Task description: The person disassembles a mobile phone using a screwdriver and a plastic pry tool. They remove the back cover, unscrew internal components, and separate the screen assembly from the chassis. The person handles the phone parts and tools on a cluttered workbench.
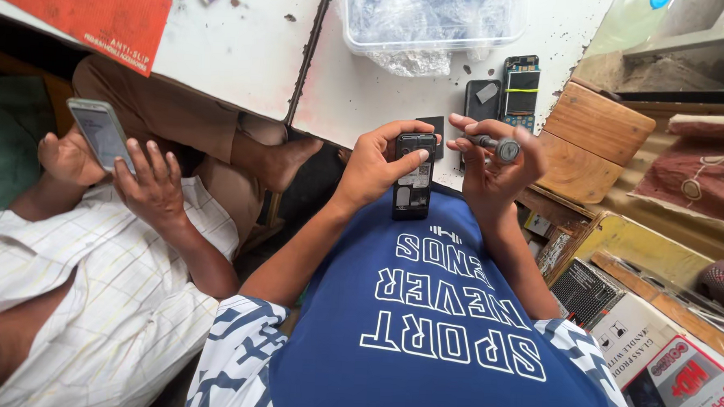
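Observation:
My left hand (373, 165) grips a small black phone (412, 188) with its back cover off, held upright against my blue shirt at the edge of the white table (359, 89). My right hand (494, 160) holds a grey screwdriver (495, 144) by its handle, the tip pointing left toward the top of the phone. Just beyond my hands, on the table, lie a black phone back cover (481, 99) and an opened phone body (520, 90) with a circuit board showing. A small dark piece (433, 127) lies between the phone and the covers.
A clear plastic box (431, 19) of bagged parts stands at the table's far side. Wooden blocks (597, 140) sit to the right, with cardboard boxes (657, 347) below them. At left another person in a checked shirt holds a smartphone (100, 133). A red mat (86, 4) lies on the neighbouring table.

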{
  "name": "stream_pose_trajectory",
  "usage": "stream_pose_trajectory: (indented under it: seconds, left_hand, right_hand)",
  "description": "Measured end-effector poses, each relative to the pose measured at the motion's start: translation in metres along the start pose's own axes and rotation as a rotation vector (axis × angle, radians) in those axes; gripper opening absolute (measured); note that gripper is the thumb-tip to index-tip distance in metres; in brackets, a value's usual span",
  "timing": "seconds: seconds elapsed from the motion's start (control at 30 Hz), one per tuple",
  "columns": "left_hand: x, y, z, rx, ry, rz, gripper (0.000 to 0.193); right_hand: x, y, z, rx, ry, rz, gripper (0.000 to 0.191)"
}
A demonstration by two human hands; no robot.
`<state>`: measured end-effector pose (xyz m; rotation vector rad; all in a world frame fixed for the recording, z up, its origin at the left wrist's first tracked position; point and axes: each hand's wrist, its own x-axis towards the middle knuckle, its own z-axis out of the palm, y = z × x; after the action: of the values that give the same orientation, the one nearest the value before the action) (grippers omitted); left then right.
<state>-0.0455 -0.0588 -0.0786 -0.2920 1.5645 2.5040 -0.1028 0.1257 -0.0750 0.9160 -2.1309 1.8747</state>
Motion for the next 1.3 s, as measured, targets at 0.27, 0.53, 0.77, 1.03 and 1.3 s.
stream_pose_trajectory:
  seconds: [0.27, 0.53, 0.77, 1.03, 1.3]
  left_hand:
    - [0.013, -0.003, 0.007, -0.008, 0.002, -0.034, 0.035]
    - [0.011, -0.012, 0.021, -0.039, 0.049, -0.032, 0.034]
    - [0.003, -0.019, 0.033, -0.007, 0.093, -0.017, 0.033]
    - [0.004, -0.045, 0.044, -0.085, 0.141, 0.054, 0.032]
    - [0.007, -0.056, 0.053, 0.083, 0.292, 0.145, 0.033]
  right_hand:
    - [0.003, 0.003, -0.009, 0.048, -0.019, 0.055, 0.080]
    - [0.010, 0.008, -0.019, 0.070, -0.062, 0.053, 0.072]
    - [0.008, 0.006, -0.027, 0.090, -0.136, 0.005, 0.069]
    - [0.009, 0.008, -0.037, -0.197, -0.142, -0.241, 0.071]
    - [0.008, 0.017, -0.032, 0.124, -0.255, -0.178, 0.042]
